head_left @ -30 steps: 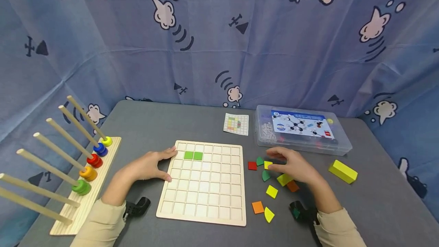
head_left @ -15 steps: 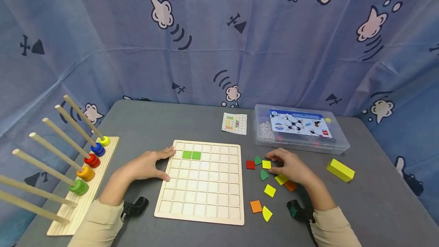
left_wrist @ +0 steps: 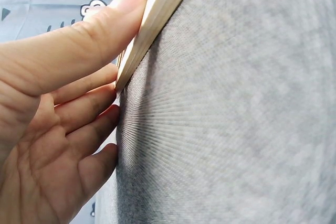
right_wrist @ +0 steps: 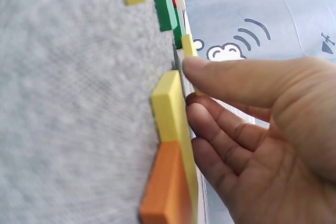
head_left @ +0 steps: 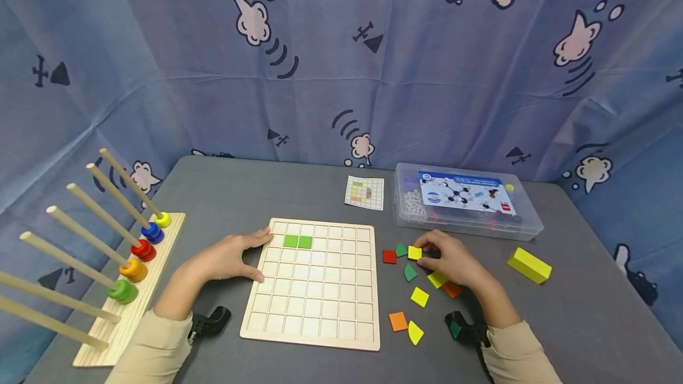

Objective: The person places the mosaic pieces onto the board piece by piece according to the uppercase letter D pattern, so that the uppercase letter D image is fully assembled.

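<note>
In the head view my left hand (head_left: 226, 258) rests at the left edge of a wooden grid board (head_left: 313, 344). Its thumb touches the board's side and its fingers lie spread near the upper left corner. Two green square tiles (head_left: 297, 242) sit side by side in the board's second row. My right hand (head_left: 450, 259) pinches a yellow square tile (head_left: 414, 253) between thumb and fingers; the right wrist view shows this yellow tile (right_wrist: 189, 45) raised off the cloth. Around that hand lie a red square (head_left: 390, 256), green quarter-round tiles (head_left: 410, 272), yellow squares (head_left: 420, 297) and an orange square (head_left: 398, 322).
A bead-and-peg rack (head_left: 155, 277) stands at the left. Behind the board lies a printed pattern card (head_left: 364, 192). A clear plastic case (head_left: 469, 200) sits at the back right, with a yellow block (head_left: 529, 265) in front of it. A yellow quarter-round tile (head_left: 415, 332) lies near the front.
My right thumb and fingers have closed on the yellow square tile, which has come up slightly from the table. The left hand stays on the board's edge.
</note>
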`<state>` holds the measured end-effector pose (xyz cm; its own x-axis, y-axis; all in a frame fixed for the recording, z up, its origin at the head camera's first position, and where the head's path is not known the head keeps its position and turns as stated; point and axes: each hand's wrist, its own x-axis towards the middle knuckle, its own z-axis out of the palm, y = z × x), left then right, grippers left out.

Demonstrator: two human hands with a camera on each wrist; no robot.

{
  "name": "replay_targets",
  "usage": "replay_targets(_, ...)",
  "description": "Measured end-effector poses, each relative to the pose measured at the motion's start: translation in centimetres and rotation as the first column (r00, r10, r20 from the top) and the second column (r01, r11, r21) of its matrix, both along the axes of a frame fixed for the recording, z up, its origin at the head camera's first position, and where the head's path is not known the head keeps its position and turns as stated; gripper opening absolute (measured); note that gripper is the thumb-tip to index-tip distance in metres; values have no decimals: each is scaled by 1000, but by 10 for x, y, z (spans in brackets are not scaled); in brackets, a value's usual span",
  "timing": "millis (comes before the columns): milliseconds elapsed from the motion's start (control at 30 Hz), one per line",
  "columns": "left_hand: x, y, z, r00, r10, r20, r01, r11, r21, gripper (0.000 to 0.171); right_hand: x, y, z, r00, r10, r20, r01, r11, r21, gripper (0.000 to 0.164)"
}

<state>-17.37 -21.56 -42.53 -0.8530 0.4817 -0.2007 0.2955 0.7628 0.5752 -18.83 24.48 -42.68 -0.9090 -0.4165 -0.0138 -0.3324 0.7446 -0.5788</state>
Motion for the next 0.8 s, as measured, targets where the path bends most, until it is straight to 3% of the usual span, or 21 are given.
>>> replay_targets(600,0,0,-2,1000,-10,4,10,1000,2,94,4,-13,11,1000,-13,28,14,999,-31,24)
replay_targets(800,-1,1,-3,1000,-3,7,3,1000,5,95,8,-28,14,1000,28,5,-28,999,-40,24)
